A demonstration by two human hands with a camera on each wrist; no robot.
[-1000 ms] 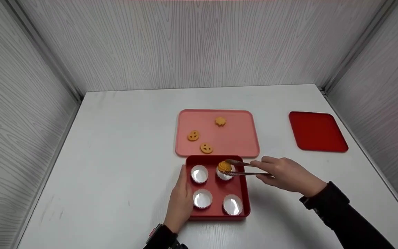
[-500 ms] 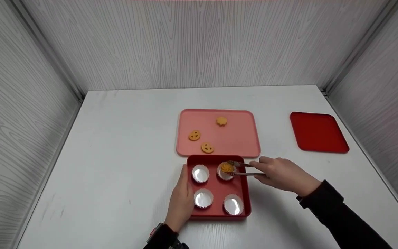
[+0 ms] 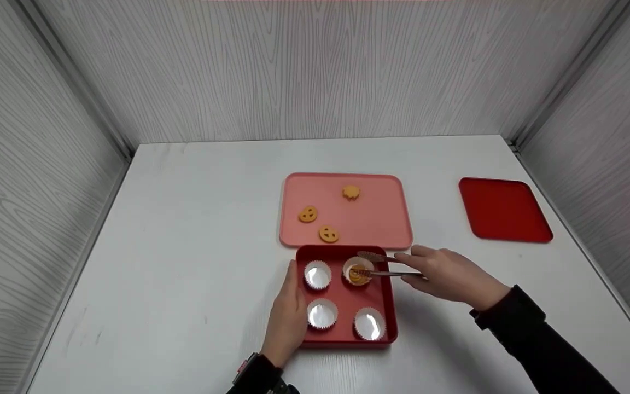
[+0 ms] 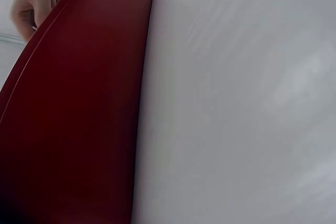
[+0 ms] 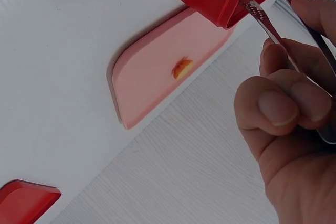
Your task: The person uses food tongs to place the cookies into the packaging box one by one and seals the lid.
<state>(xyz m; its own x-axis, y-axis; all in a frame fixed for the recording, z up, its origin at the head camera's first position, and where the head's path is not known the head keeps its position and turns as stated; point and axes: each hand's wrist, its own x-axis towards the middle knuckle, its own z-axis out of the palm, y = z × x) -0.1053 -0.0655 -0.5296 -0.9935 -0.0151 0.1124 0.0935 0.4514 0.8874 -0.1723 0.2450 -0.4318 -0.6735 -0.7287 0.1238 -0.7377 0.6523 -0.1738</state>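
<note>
My right hand (image 3: 451, 276) holds metal tongs (image 3: 397, 273), their two arms spread apart. At the tongs' tips, a swirled golden cookie (image 3: 356, 277) sits inside the upper right white paper cup (image 3: 352, 264) of a red box (image 3: 346, 301). The other cups, at upper left (image 3: 318, 275), lower left (image 3: 322, 314) and lower right (image 3: 369, 324), hold nothing visible. My left hand (image 3: 285, 323) rests along the box's left side with straight fingers. The left wrist view shows the box wall (image 4: 89, 103). In the right wrist view, fingers (image 5: 278, 106) curl round the tongs (image 5: 283, 51).
Behind the box lies a pink tray (image 3: 375, 219) with two round holed cookies (image 3: 328, 234) and a flower-shaped cookie (image 3: 351, 192). A red tray (image 3: 503, 209) lies at the right. White table (image 3: 184, 246), with grey wood-grain panels (image 3: 315, 71) around it.
The swirled cookie, earlier between the tongs' tips, has gone down into the upper right cup. The tongs' arms have spread. My left hand stays at the box.
</note>
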